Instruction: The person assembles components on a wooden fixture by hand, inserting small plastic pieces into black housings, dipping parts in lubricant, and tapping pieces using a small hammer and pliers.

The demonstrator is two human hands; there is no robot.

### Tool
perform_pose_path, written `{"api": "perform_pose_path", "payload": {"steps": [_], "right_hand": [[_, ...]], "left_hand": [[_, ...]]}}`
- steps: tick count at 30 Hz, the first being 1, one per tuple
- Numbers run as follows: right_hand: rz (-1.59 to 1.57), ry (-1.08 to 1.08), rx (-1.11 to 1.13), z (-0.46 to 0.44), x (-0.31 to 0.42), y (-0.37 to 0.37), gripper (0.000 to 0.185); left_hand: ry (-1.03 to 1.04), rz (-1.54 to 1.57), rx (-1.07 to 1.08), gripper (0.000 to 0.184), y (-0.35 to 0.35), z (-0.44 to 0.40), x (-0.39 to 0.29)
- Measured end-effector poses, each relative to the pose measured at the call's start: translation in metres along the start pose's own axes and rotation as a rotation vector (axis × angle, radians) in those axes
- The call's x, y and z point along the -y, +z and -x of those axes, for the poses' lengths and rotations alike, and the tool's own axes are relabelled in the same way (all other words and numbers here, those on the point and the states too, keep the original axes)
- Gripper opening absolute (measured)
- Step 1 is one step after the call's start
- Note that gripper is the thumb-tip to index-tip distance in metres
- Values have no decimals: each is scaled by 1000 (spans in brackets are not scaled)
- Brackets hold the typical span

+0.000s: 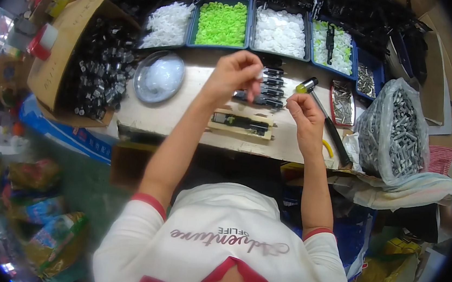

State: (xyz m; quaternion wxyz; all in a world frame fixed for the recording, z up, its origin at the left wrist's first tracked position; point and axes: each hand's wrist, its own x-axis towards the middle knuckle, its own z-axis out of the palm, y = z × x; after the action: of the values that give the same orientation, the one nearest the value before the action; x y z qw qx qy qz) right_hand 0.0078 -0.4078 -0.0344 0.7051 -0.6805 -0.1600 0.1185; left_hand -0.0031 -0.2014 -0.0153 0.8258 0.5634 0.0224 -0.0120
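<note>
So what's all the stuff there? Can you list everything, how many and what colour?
White pieces: many, white, two back bins
Green pieces: many, bright green, bin between those
Mixed pieces: many, green and white, fourth bin
Metal bits: many, silvery, small blue bin, red-edged tray
Bagged parts: many, grey, right
Black parts: many, black, box at left
Dish: one, clear, left
Black assemblies: several, black, between hands
Wooden holder: one, pale, front middle
Hammer: one, black and yellow, right
Cloths: two, pale and pink, right
Floor clutter: uncountable, mixed, blurry
Shirt: one, white and red, on the person
Left hand, right hand: two, bare, above table
</note>
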Motion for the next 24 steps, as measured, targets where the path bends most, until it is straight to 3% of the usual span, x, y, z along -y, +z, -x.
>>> {"api": "perform_pose_path", "payload": {"steps": [7,12,17,24], "right_hand": [[-10,13,177,11,9,39,10],[-56,-2,227,14,6,54,12],[202,-156,252,14,12,52,11],[289,-211,285,12,17,53,5]], "left_hand": [[-139,253,24,13,3,75,24],[-112,188,88,16,-1,92,21],[-112,132,114,15,-2,94,23],[-104,206,85,12,-3,93,32]]}}
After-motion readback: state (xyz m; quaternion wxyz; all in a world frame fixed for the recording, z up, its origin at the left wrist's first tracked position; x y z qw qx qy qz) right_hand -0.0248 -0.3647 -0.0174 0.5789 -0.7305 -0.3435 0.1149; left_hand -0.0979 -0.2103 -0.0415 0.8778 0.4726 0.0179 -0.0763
